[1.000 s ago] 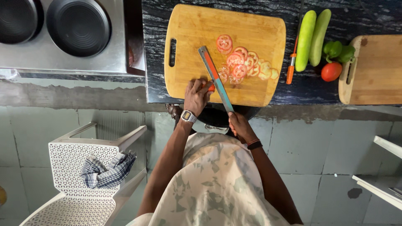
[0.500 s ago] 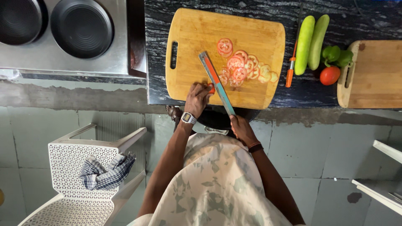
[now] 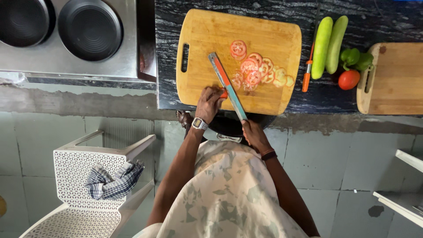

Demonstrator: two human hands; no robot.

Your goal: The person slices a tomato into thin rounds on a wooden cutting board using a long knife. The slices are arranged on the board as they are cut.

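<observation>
Overhead view of a kitchen with a tiled floor and a dark marbled worktop (image 3: 282, 103). A wooden board (image 3: 207, 53) lay on the worktop, its handle slot to the left. On it, a loose fan of tomato slices (image 3: 257, 70) sat right of centre, some overlapping, one pair a little apart at the top. The left hand (image 3: 209, 103) rested at the board's near edge, fingers (image 3: 217, 93) curled closed over a small red-orange piece, apparently the remaining tomato end (image 3: 224, 93); most of it was hidden. The right hand (image 3: 254, 136) was below the worktop edge, closed around the handle of a long knife (image 3: 227, 83), whose blade ran diagonally up the board, passing just right of the left hand and touching or nearly touching the held piece. Judged from this layout, slicing was largely done: many slices were cut and only a small stub was left under the left hand.

Further right lay an orange-handled peeler (image 3: 307, 75), two cucumbers (image 3: 328, 44) side by side, a green pepper (image 3: 354, 58), a whole tomato (image 3: 349, 79) and a second board (image 3: 394, 77), all uncut. A stove (image 3: 66, 57) with two dark pans (image 3: 90, 28) stood left; a white chair (image 3: 83, 176) carried a checked cloth (image 3: 112, 180).
</observation>
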